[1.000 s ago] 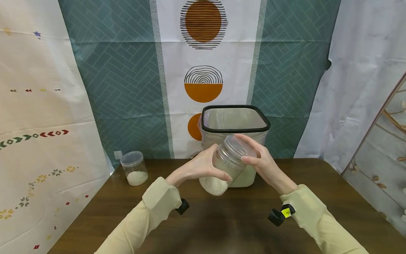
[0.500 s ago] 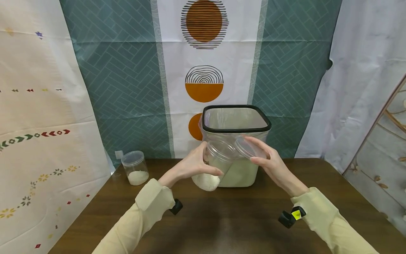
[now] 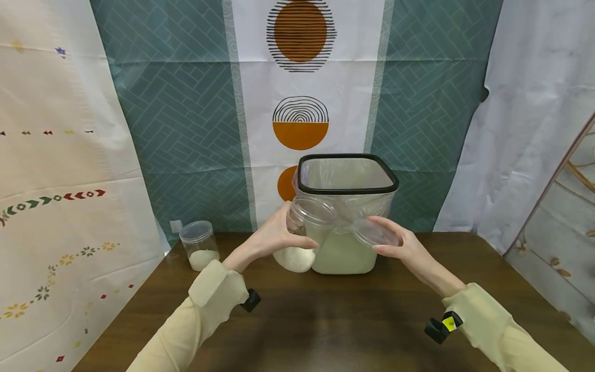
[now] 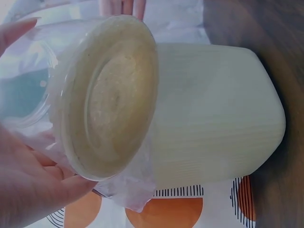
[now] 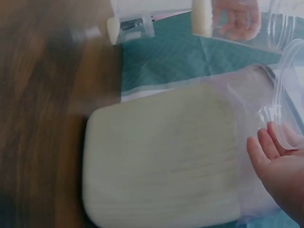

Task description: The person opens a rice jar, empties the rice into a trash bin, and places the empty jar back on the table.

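Observation:
My left hand (image 3: 271, 237) grips a clear plastic jar (image 3: 313, 212) round its side, slightly tilted, above the table in front of the bin. White grains (image 3: 295, 260) cover the jar's bottom; its base (image 4: 114, 95) fills much of the left wrist view. The jar's mouth is uncovered. To the right, my right hand (image 3: 409, 253) pinches a clear round lid (image 3: 375, 232) by its edge between thumb and fingers, apart from the jar. In the right wrist view the lid (image 5: 281, 99) shows only in part, at the right edge.
Behind both hands stands a pale bin (image 3: 348, 253) with a black rim (image 3: 348, 191) and a clear plastic liner. A second clear jar (image 3: 197, 243) with white grains stands at the table's back left. The dark wooden table (image 3: 325, 325) ends at hanging cloths behind.
The lid has come off the jar. My left hand has moved left with the jar, while my right hand has moved right and a little down with the lid.

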A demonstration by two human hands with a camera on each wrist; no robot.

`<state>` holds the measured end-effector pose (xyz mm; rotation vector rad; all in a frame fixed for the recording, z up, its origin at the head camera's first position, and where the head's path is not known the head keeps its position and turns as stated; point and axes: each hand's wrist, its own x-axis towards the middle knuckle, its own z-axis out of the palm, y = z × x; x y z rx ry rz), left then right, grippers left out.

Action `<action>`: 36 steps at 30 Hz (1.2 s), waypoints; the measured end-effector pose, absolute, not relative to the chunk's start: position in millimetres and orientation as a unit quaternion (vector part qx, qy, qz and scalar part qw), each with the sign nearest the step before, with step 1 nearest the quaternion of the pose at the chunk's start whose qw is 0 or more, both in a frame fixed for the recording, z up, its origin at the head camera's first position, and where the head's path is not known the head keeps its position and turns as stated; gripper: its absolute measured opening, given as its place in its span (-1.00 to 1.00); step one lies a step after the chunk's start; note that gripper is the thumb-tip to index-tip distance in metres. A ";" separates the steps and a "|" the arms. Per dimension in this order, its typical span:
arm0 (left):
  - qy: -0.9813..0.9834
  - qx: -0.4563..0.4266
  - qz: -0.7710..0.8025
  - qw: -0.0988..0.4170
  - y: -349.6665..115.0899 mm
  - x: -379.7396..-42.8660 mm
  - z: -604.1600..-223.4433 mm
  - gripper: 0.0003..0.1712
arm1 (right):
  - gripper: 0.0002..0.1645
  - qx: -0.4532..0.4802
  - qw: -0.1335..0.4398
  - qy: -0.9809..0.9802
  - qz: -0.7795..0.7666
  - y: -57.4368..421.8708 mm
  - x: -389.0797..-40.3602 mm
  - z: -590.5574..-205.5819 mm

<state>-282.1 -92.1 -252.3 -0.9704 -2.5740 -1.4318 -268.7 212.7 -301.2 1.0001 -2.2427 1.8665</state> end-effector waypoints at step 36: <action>-0.849 -0.240 -0.457 0.111 -93.1 -276.8 -241.9 -0.10 | -0.05 0.205 -0.036 -0.855 0.475 226.9 -283.8 -371.6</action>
